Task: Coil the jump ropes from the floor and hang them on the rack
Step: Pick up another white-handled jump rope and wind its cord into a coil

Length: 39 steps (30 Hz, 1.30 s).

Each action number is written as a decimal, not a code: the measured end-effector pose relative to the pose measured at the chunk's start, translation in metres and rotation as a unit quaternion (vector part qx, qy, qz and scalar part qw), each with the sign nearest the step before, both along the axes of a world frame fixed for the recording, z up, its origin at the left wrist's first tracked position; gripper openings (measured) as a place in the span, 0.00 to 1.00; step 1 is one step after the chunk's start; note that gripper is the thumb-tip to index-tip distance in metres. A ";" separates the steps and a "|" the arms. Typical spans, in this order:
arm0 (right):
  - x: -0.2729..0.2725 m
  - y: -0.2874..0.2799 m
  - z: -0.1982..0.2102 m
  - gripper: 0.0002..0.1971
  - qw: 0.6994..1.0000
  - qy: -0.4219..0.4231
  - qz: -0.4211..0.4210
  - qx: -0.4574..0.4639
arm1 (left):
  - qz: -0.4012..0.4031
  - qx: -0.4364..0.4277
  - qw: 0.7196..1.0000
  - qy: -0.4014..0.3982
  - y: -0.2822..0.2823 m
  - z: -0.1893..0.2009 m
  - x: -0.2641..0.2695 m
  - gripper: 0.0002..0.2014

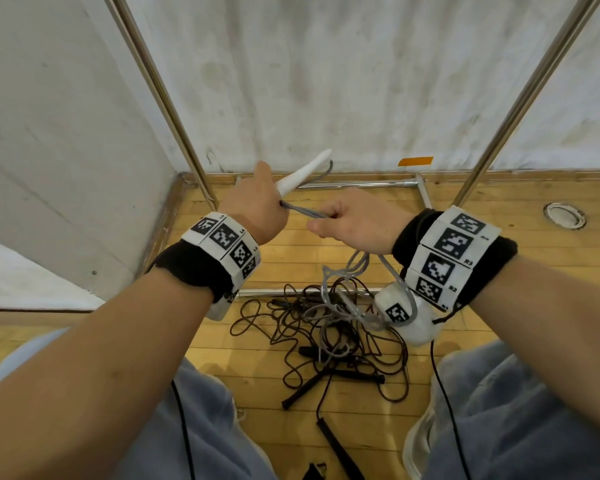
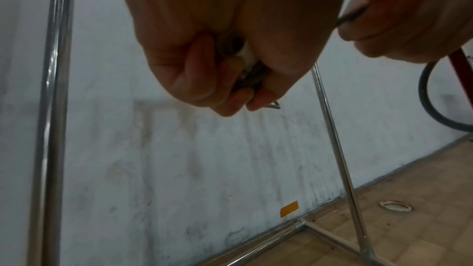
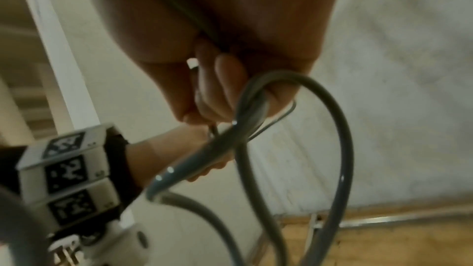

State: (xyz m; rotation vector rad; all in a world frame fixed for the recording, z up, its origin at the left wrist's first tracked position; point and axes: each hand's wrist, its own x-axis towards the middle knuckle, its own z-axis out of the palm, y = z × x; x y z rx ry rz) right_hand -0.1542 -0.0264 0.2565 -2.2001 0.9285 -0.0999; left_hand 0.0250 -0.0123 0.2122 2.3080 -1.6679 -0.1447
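Grey jump rope (image 1: 340, 292) hanging limp, light, springy; left hand (image 1: 257, 202) clamping white handle (image 1: 303, 176), right hand (image 1: 354, 220) pinching cord; tangling likely.

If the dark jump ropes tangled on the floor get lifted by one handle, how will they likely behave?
The thin dark jump ropes lie in loose overlapping loops, so probably floppy. They cross the grey plastic rope, so one lifted would likely drag neighbours. The slim black handles look light and may dangle.
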 end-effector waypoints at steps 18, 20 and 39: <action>-0.037 -0.066 0.006 0.21 0.964 -0.099 -0.170 -0.177 | -0.188 0.051 0.981 0.021 0.025 0.017 -0.026 0.10; -0.042 -0.069 0.008 0.24 0.969 -0.112 -0.172 -0.141 | -0.208 0.025 0.977 0.044 0.030 0.026 -0.028 0.10; 0.011 -0.015 -0.026 0.34 0.993 -0.099 -0.069 0.007 | -0.038 -0.162 0.924 0.344 0.019 0.057 -0.017 0.14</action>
